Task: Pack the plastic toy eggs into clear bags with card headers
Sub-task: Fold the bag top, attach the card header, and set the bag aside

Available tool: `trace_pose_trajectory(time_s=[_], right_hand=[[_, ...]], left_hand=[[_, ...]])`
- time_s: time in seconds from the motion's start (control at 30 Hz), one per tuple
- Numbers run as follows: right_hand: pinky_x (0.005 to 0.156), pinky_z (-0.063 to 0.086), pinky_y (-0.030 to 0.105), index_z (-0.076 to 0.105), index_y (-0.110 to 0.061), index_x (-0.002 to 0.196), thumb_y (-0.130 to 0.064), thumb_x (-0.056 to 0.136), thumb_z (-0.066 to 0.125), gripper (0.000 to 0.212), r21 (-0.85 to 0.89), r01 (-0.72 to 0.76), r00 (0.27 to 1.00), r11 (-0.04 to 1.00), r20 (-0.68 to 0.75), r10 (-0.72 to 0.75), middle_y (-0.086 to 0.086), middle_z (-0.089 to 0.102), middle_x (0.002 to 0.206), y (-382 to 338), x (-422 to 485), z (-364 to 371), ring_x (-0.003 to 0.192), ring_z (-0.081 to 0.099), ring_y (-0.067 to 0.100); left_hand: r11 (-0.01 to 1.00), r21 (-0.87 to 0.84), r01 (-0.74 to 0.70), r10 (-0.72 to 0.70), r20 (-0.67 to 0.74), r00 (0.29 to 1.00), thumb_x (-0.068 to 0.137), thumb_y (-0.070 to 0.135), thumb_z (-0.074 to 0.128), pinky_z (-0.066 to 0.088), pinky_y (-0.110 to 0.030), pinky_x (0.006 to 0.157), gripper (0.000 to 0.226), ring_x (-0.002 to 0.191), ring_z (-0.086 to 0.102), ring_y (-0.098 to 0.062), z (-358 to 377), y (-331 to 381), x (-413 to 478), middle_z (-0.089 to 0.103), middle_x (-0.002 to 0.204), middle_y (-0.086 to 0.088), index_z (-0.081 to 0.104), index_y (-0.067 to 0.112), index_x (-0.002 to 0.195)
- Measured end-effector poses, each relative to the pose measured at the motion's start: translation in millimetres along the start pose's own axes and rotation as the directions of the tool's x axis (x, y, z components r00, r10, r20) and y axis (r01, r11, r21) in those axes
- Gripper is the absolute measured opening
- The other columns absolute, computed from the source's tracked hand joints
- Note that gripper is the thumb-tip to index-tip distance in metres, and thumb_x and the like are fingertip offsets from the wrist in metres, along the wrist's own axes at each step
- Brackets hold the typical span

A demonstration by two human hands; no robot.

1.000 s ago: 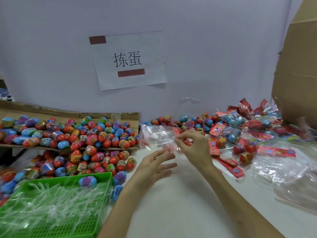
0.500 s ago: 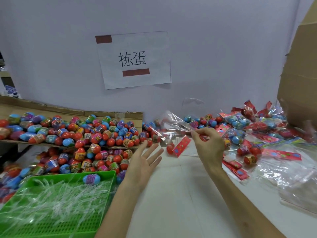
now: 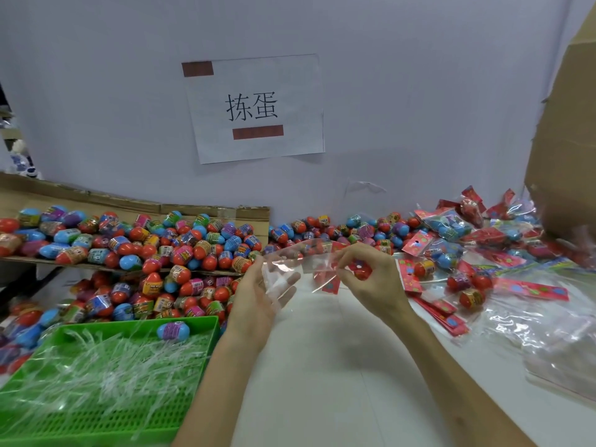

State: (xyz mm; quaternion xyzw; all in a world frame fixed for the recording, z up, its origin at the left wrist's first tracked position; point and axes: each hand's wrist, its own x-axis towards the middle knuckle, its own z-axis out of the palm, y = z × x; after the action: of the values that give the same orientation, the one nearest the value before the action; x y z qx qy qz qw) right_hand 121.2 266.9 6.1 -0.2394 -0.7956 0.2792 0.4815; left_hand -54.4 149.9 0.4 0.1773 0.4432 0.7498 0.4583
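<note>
Tray [image 3: 129, 323] sat front left, one egg [image 3: 173, 330] in it; loose eggs [image 3: 180, 253] heaped behind, some on cardboard sheet [image 3: 206, 211]. Packed bags [image 3: 451, 227] lay rear right. I held a bag [image 3: 290, 262] between left hand [image 3: 258, 295] and right hand [image 3: 371, 275], centre.

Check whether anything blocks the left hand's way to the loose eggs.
Nothing visible does. The left hand is open, with its fingers behind the bag that the right hand pinches. The eggs lie uncovered just beside it.
</note>
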Motion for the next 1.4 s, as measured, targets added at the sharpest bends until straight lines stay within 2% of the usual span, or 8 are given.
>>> trace_pose_trajectory(time_s=[0.23,0.4,0.63,0.8,0.97,1.17,1.3,1.4], right_hand=[[0.077,0.06,0.03,0.071,-0.013,0.072,-0.004,0.071,0.063,0.012,0.308,-0.156,0.988,0.938,0.033,0.153,0.003,0.075,0.08,0,4,-8,0.083,0.073,0.022],[0.078,0.06,0.03,0.068,-0.012,0.066,-0.001,0.068,0.055,0.018,0.381,-0.12,0.991,0.917,-0.006,0.133,0.005,0.074,0.076,3,8,-14,0.087,0.073,0.021],[0.097,0.054,0.038,0.064,-0.014,0.074,-0.002,0.089,0.053,0.022,0.899,-0.224,0.828,0.377,-0.028,0.561,0.007,0.068,0.09,15,18,-31,0.108,0.064,0.03],[0.086,0.048,0.038,0.069,-0.005,0.092,-0.009,0.087,0.068,0.007,0.674,-0.32,0.823,0.666,-0.151,0.548,0.013,0.067,0.098,18,18,-31,0.096,0.061,0.025],[0.089,0.058,0.037,0.075,-0.011,0.083,0.002,0.084,0.074,0.013,0.12,-0.112,0.983,0.986,-0.132,0.127,0.001,0.076,0.094,13,12,-28,0.098,0.071,0.017],[0.102,0.05,0.048,0.076,-0.021,0.082,-0.003,0.081,0.08,0.019,-0.08,-0.042,0.997,0.996,-0.069,0.037,-0.009,0.071,0.109,12,9,-29,0.116,0.059,0.017],[0.1,0.049,0.05,0.08,-0.017,0.087,-0.006,0.082,0.081,0.012,-0.111,-0.048,0.996,0.993,-0.085,0.038,-0.003,0.071,0.112,15,11,-27,0.117,0.058,0.019],[0.1,0.049,0.045,0.077,-0.022,0.085,-0.008,0.083,0.082,0.016,-0.133,-0.036,0.997,0.99,-0.078,0.026,-0.009,0.069,0.111,17,11,-27,0.116,0.056,0.016]], left_hand=[[1.0,-0.003,0.031,-0.031,0.035,0.999,0.105,0.039,0.05,0.056,-0.045,0.092,0.036,0.11,0.073,-0.034,4,-4,-4,0.074,0.125,-0.007,0.059,0.022,0.135],[0.995,-0.075,0.058,-0.06,-0.014,0.998,0.107,0.045,0.045,0.045,-0.056,0.112,0.048,0.121,0.066,-0.038,1,-5,-1,0.053,0.151,-0.011,0.044,0.022,0.148],[0.999,-0.021,0.046,-0.046,0.019,0.999,0.107,0.04,0.044,0.044,-0.056,0.112,0.054,0.127,0.062,-0.037,3,-7,-3,0.038,0.163,-0.003,0.032,0.029,0.159],[0.988,0.1,0.121,-0.139,0.196,0.971,0.103,0.05,0.046,0.05,-0.051,0.107,0.055,0.12,0.068,-0.036,6,-5,-6,0.068,0.135,-0.011,0.055,0.015,0.145],[0.974,0.196,0.116,-0.156,0.202,0.967,0.094,0.069,0.051,0.061,-0.04,0.083,0.067,0.106,0.073,-0.031,6,-10,-4,0.073,0.125,-0.013,0.07,0.014,0.127],[0.947,0.312,0.073,-0.103,0.081,0.991,0.061,0.065,0.081,0.054,-0.025,0.054,0.062,0.067,0.072,-0.014,5,-16,4,0.08,0.1,-0.009,0.078,0.015,0.098],[0.943,0.318,0.097,-0.123,0.061,0.991,0.074,0.061,0.079,0.055,-0.025,0.055,0.056,0.069,0.073,-0.015,5,-15,2,0.08,0.099,-0.01,0.077,0.012,0.103],[0.929,0.366,0.049,-0.082,0.075,0.994,0.097,0.023,0.069,0.057,-0.024,0.061,0.021,0.074,0.074,-0.015,1,-16,3,0.08,0.101,-0.01,0.074,0.008,0.111]])
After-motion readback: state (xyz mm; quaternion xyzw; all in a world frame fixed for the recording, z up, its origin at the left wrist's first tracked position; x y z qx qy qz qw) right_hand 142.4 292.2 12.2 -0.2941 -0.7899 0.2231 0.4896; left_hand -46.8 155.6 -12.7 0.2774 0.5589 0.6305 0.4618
